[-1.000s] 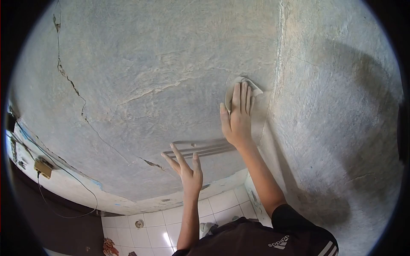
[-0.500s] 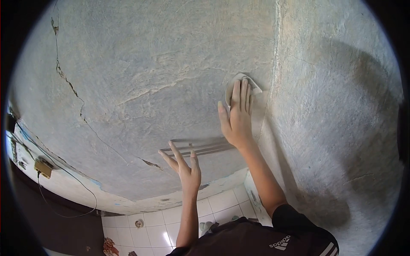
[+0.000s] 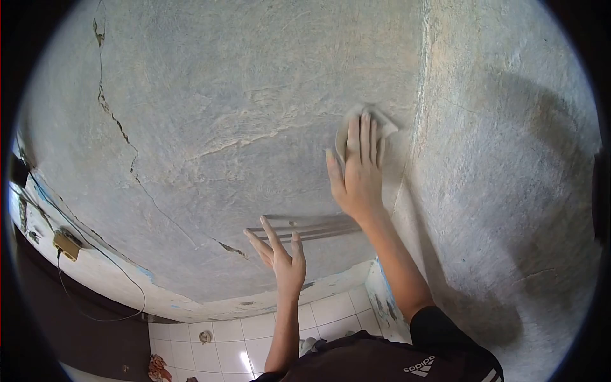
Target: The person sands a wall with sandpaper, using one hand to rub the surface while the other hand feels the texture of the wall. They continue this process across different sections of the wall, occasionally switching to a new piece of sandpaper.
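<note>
My right hand [image 3: 363,175] presses a pale, thin-edged pad or sheet [image 3: 342,137] flat against the grey plastered wall [image 3: 267,76], close to the inner corner. Its fingers lie stretched over the pad, and the thumb stands apart on the left. Lower and to the left, my left hand [image 3: 283,258] has its fingers spread, with nothing in it, at or near the wall; whether the fingertips touch is unclear. Long finger shadows fall to its right. A raised ridge [image 3: 235,143] runs across the plaster left of the pad.
A crack [image 3: 118,127] runs down the wall's left part. At the lower left are a socket box [image 3: 67,245] with cables and a dark surface [image 3: 95,344]. White floor tiles [image 3: 229,356] hold a drain [image 3: 205,337] and a reddish cloth [image 3: 159,368]. A second wall [image 3: 509,191] stands right.
The view has shifted slightly, so the wall and crack appear a little further right. My right hand and the pad have moved slightly along the wall; the pad's edge is blurred. My left hand stays spread.
</note>
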`<state>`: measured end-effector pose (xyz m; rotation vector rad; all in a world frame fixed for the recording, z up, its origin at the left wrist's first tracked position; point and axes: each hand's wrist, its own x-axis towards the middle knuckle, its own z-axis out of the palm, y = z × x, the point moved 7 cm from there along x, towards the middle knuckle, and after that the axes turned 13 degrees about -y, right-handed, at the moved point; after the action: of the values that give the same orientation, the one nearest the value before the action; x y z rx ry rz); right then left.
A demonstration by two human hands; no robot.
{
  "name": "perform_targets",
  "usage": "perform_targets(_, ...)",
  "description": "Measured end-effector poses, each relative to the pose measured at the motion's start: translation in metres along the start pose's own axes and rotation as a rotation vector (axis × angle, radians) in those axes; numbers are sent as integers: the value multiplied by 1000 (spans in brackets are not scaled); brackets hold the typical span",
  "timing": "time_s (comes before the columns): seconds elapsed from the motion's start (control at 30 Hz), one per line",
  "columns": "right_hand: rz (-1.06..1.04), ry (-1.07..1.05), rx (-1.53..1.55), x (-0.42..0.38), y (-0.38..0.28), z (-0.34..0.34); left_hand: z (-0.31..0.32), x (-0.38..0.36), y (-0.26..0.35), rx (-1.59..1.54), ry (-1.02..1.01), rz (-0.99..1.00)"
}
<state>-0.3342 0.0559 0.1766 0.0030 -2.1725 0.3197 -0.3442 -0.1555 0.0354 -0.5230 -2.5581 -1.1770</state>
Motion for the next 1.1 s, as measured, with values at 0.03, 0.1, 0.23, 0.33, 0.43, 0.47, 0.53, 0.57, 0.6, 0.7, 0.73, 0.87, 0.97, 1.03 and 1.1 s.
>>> perform_targets(0.03, -5, -1, 1, -13, -1, 7, 0, 0, 0, -4, 8, -3)
perform_targets(0.1, -9, -135, 19, -53, -2, 38, -2, 0, 2, -34, 11, 7)
perform_targets(0.23, -42, -203, -41, -70, -10, 43, -8, 1, 7, -58, 28, 31)
perform_targets(0.33, -46, -126, 24, -31, -16, 17, -18, 5, 11, -59, 85, 63)
perform_targets(0.43, -67, -17, 103, -20, -30, 15, -31, 10, 6, 41, 119, 10)
perform_targets(0.47, -74, -22, 114, -26, -35, 23, -36, 10, 3, 46, 127, 0)
perform_targets(0.53, -67, -168, 107, -63, -46, 60, -45, 12, 3, 20, 139, 56)
perform_targets(0.57, -65, -242, 102, -82, -51, 79, -49, 12, -1, 23, 147, 45)
perform_targets(0.6, -102, -286, 90, -93, -63, 85, -52, 12, -5, 39, 148, 50)
perform_targets(0.7, -96, -242, 77, -86, -74, 84, -67, 13, -20, 60, 153, 31)
perform_targets(0.73, -116, -218, 102, -70, -81, 73, -72, 12, -26, 59, 148, 14)
perform_targets(0.87, -116, -129, 176, -32, -103, 54, -99, 15, -43, 77, 174, 31)
perform_targets(0.97, -111, -177, 175, -57, -131, 82, -120, 14, -62, 93, 151, -14)
perform_targets(1.03, -161, -208, 145, -87, -155, 112, -138, 15, -73, 108, 172, 22)
perform_targets(1.1, -171, -303, 107, -101, -184, 131, -157, 17, -89, 113, 169, 32)
